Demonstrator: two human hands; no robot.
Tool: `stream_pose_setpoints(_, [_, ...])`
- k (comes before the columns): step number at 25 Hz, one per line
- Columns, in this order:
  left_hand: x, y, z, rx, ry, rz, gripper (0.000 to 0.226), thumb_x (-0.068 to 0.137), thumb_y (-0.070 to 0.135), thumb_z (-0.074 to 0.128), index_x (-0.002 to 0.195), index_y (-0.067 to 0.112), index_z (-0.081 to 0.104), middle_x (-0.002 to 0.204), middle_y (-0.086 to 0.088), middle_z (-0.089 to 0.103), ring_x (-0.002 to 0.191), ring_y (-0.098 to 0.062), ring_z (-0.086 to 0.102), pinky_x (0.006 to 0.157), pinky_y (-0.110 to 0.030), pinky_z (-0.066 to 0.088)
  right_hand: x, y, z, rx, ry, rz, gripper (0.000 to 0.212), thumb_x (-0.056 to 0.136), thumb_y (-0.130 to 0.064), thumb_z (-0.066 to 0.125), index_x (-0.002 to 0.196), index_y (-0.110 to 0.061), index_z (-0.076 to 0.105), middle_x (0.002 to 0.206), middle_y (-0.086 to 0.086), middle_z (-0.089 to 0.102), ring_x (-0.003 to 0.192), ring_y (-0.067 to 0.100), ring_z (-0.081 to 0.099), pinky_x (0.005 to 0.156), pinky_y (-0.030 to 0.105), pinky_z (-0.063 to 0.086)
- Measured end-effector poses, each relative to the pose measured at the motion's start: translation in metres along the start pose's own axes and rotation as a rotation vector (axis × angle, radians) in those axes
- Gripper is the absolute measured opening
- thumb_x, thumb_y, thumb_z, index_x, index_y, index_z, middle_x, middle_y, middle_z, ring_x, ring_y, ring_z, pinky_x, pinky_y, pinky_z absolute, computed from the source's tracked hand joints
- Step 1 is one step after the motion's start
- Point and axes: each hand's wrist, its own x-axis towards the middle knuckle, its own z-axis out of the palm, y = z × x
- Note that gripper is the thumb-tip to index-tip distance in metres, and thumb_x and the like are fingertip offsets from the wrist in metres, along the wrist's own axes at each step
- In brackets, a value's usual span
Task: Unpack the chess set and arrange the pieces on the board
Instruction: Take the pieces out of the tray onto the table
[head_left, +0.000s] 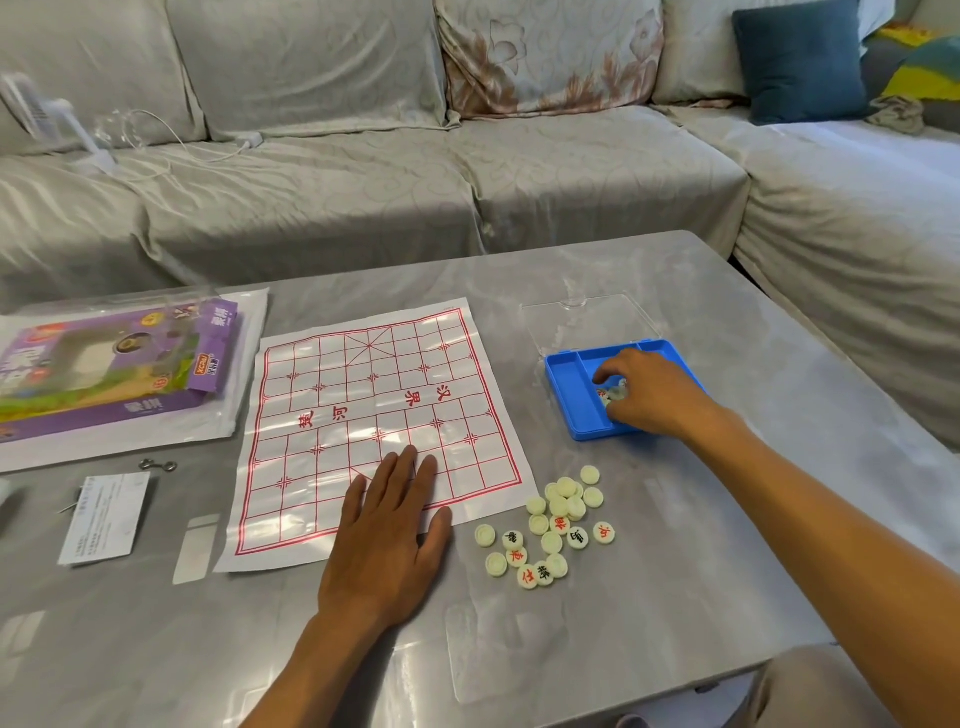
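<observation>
A: Left hand (387, 525) flat, fingers straight, pressing the thin glossy red-lined paper board (374, 415) onto the grey counter (675, 597). Sheet looks light, creased, likely to slide.

B: Cream round disc pieces (550, 525) heaped beside it: small, hard, smooth; pinch by rims. Right hand (649, 395) in the blue plastic tray (571, 395), fingers curled on remaining pieces.

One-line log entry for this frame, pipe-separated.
phase: unpacking | left hand: flat on paper board | right hand: gripping pieces in blue tray | loose pieces: table beside board | board: no pieces
</observation>
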Motion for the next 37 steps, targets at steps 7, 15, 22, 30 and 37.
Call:
stream_pose_setpoints(7, [0.000,0.000,0.002,-0.011,0.015,0.000,0.081,0.076,0.075,-0.019,0.148,0.041,-0.005,0.156,0.014,-0.014,0.145,-0.010,-0.012,0.118,-0.036,-0.008,0.010,0.001,0.010,-0.119,0.012,-0.063,0.032,0.087,-0.013,0.058,0.116,-0.022,0.064,0.114,0.001,0.066,0.096,0.020,0.060,0.080,0.035,0.053])
stream_pose_setpoints(15, [0.000,-0.002,0.005,-0.013,0.030,0.002,0.077,0.079,0.073,-0.014,0.148,0.041,-0.004,0.156,0.014,-0.014,0.145,-0.009,-0.012,0.119,-0.037,-0.006,0.008,0.005,0.017,-0.047,0.097,-0.002,0.025,0.088,-0.015,0.062,0.112,-0.018,0.064,0.112,0.003,0.064,0.096,0.021,0.060,0.080,0.036,0.053])
stream_pose_setpoints(22, [-0.001,-0.002,0.005,-0.008,0.020,0.001,0.077,0.077,0.074,-0.017,0.147,0.042,-0.008,0.155,0.015,-0.016,0.145,-0.009,-0.014,0.119,-0.037,-0.007,0.004,0.005,0.010,-0.122,0.038,0.058,0.025,0.088,-0.024,0.063,0.112,-0.019,0.065,0.108,0.004,0.066,0.096,0.021,0.059,0.080,0.036,0.053])
stream_pose_setpoints(30, [0.000,-0.002,0.004,-0.007,0.013,-0.006,0.085,0.073,0.076,-0.023,0.148,0.041,-0.006,0.154,0.015,-0.017,0.145,-0.010,-0.013,0.117,-0.035,-0.010,0.004,0.003,0.001,0.018,0.006,0.086,0.023,0.080,-0.016,0.072,0.102,-0.017,0.070,0.107,0.002,0.066,0.091,0.015,0.059,0.082,0.029,0.051])
stream_pose_setpoints(37, [-0.001,-0.002,0.004,-0.007,0.006,-0.007,0.081,0.076,0.075,-0.019,0.148,0.041,-0.005,0.156,0.015,-0.015,0.145,-0.010,-0.012,0.117,-0.035,-0.010,0.009,0.006,-0.011,0.315,0.033,0.250,0.016,0.077,-0.007,0.073,0.092,-0.014,0.071,0.092,0.005,0.070,0.071,0.016,0.068,0.068,0.029,0.057])
